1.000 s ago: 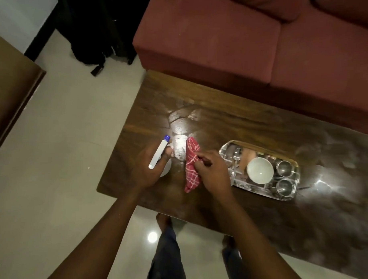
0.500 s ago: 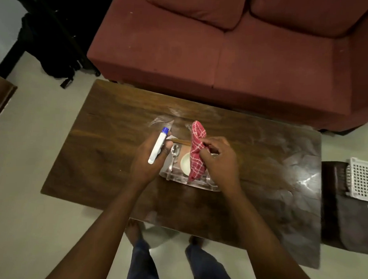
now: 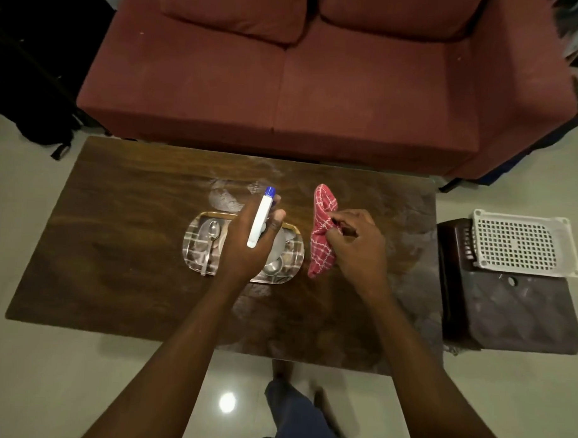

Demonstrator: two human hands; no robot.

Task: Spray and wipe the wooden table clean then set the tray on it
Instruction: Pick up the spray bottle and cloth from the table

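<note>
Right now the tray [image 3: 191, 248] sits mid-counter [image 3: 117, 232], with a spoon [image 3: 211, 237] lying in its left end. Over it my left hand [image 3: 244, 250] grips the white spray bottle [image 3: 260, 222], blue cap pointing away. Just beside the tray, my right hand [image 3: 358, 246] pinches the red checked cloth [image 3: 321, 239].

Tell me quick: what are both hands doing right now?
Left hand: closed, gripping the white spray bottle.
Right hand: closed, pinching the red checked cloth.
</note>
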